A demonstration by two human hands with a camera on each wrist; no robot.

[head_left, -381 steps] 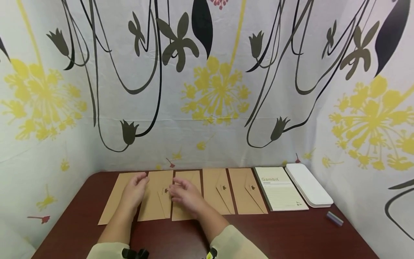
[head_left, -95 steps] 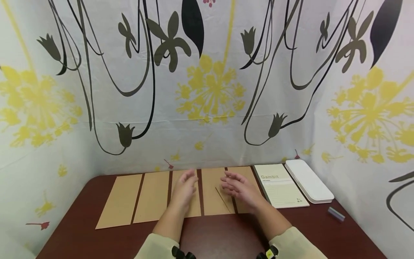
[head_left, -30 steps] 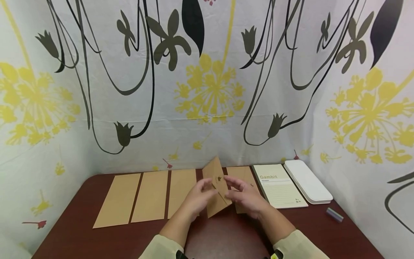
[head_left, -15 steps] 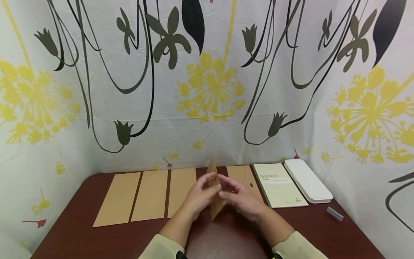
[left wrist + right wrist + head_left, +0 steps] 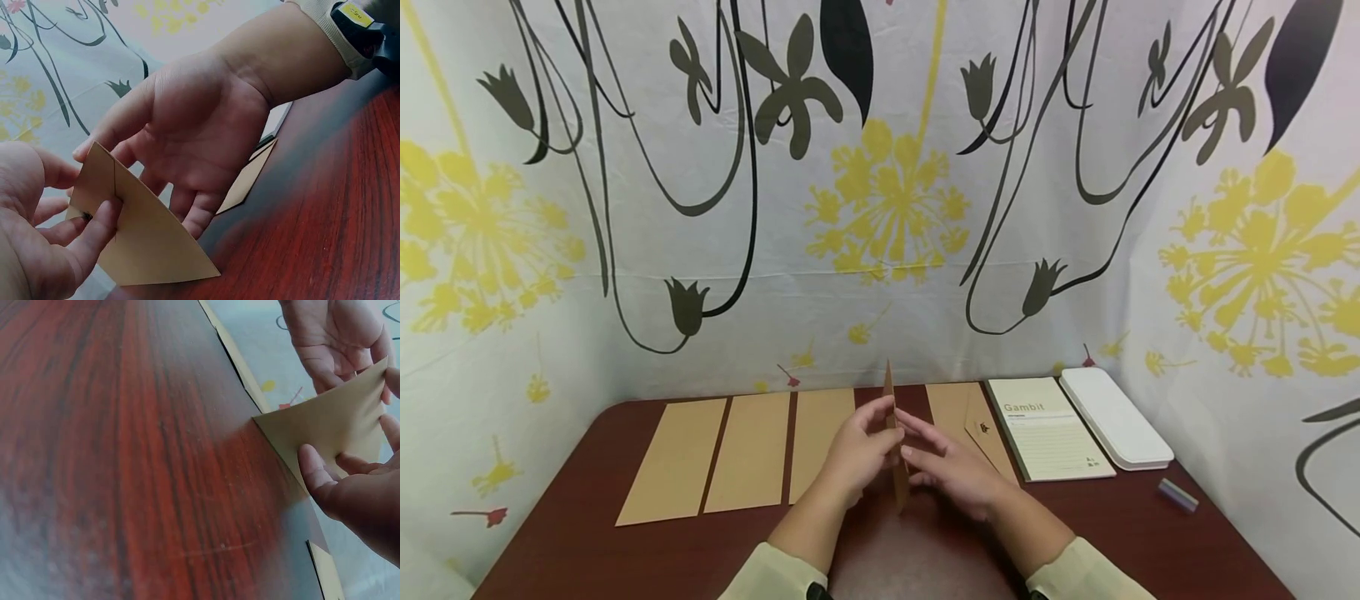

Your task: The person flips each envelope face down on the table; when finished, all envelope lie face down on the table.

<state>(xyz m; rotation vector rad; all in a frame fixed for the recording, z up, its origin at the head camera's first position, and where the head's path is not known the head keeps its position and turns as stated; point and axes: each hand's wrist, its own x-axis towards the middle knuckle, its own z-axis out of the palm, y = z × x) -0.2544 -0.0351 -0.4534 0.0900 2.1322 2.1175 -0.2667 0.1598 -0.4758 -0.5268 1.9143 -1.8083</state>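
Note:
A tan kraft envelope stands on edge between my two hands, almost edge-on in the head view. My left hand grips it from the left, fingers and thumb on the face with the flap line and small dark logo, seen in the left wrist view. From the right, my right hand holds it, its thumb against the plain face in the right wrist view. To the right lies another kraft envelope, flap and logo showing.
Three plain-faced envelopes lie in a row at the left of the dark red wooden table. At right are a "Gambit" notebook, a white slim case and a small bluish-grey stick. A patterned cloth hangs behind.
Both hands moved right from the second and third envelopes to the fourth. They lifted it off the table, tilted it flap-side up, then turned it edge-on. The left three now show plain faces.

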